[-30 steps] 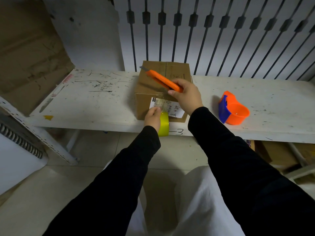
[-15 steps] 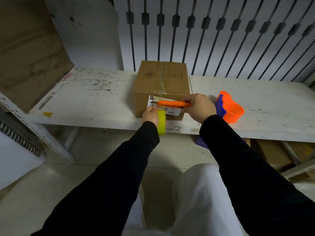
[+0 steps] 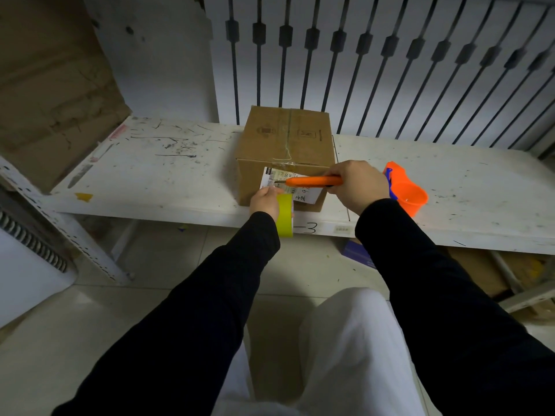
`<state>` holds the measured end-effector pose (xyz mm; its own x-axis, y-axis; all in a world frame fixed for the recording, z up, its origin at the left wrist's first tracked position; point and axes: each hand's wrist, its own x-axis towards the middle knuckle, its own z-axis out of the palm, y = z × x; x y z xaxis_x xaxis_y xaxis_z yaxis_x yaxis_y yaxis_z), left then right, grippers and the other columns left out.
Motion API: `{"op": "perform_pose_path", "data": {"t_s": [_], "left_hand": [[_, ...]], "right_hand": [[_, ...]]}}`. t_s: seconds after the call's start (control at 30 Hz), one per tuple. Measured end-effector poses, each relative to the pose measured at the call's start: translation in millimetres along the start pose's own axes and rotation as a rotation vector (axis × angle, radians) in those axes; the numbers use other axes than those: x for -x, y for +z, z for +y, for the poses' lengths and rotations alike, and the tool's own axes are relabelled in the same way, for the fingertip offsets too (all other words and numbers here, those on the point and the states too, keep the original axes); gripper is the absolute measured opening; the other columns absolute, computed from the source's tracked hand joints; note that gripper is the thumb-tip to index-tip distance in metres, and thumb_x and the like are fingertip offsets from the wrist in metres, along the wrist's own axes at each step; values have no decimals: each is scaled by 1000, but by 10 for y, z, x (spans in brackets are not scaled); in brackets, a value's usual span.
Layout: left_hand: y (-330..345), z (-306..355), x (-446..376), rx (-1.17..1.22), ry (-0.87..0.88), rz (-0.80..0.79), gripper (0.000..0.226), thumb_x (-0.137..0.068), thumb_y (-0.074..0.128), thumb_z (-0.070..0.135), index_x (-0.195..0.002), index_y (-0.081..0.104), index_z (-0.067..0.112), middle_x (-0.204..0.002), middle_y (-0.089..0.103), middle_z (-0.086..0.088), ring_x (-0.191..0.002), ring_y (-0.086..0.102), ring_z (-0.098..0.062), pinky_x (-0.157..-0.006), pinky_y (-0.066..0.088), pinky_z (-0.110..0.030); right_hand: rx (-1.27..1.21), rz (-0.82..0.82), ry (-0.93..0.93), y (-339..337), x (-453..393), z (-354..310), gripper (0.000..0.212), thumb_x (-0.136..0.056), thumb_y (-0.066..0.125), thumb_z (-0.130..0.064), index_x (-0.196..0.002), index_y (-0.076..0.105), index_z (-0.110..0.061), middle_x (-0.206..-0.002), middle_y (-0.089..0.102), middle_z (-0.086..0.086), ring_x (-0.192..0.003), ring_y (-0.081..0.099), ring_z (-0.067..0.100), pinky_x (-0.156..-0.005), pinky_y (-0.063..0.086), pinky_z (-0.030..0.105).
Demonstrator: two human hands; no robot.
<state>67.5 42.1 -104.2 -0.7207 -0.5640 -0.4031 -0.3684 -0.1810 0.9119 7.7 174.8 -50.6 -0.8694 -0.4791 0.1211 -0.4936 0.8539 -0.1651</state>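
A taped brown cardboard box (image 3: 285, 139) stands on a scuffed white shelf (image 3: 156, 175), with a white shipping label (image 3: 303, 193) on its near face. My left hand (image 3: 265, 201) holds a yellow-green tape roll (image 3: 284, 214) against the box's lower front, at the shelf edge. My right hand (image 3: 357, 184) grips an orange utility knife (image 3: 313, 181) held level across the label, its blade tip pointing left just above the left hand.
An orange and blue tape dispenser (image 3: 404, 193) sits on the shelf right of the box, behind my right hand. Dark vertical bars (image 3: 390, 70) back the shelf. Flattened cardboard (image 3: 45, 85) leans at the left. Boxes (image 3: 480, 271) lie on the floor under the shelf.
My right hand brought the knife down from above the box top to lie level across the label, then slid slightly left. The left hand and tape roll stayed put.
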Motion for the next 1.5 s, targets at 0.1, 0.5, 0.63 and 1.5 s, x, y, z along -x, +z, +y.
{"op": "perform_pose_path", "data": {"t_s": [0.1, 0.5, 0.63, 1.5], "left_hand": [[6, -17, -14, -8, -2, -22, 36, -99, 38, 23, -126, 56, 8, -132, 54, -14, -120, 51, -31, -98, 43, -36], [53, 8, -64, -72, 73, 37, 34, -99, 39, 17, -126, 54, 4, -136, 53, -13, -125, 47, -28, -102, 37, -31], [69, 18, -77, -77, 71, 49, 34, -98, 39, 16, -125, 56, 3, -134, 54, -14, -123, 48, -29, -102, 37, -31], [111, -213, 17, -68, -8, 46, 31, -95, 47, 15, -120, 59, 2, -129, 59, -15, -118, 53, -31, -99, 40, -33]], "right_hand": [[43, 6, -9, -7, 6, -17, 21, -88, 53, -18, -103, 67, -25, -97, 69, 3, -86, 63, 25, -69, 48, 34], [251, 85, -70, -4, -20, -210, 24, -88, 45, -6, -100, 63, -17, -85, 59, 6, -75, 49, 25, -71, 36, 34], [296, 105, -114, -50, -20, -259, 26, -88, 44, -4, -101, 62, -15, -98, 65, 10, -94, 59, 30, -80, 40, 37], [-619, -217, 294, 166, 103, 72, 30, -78, 71, -32, -92, 64, -7, -82, 62, 6, -74, 56, 18, -69, 47, 28]]}}
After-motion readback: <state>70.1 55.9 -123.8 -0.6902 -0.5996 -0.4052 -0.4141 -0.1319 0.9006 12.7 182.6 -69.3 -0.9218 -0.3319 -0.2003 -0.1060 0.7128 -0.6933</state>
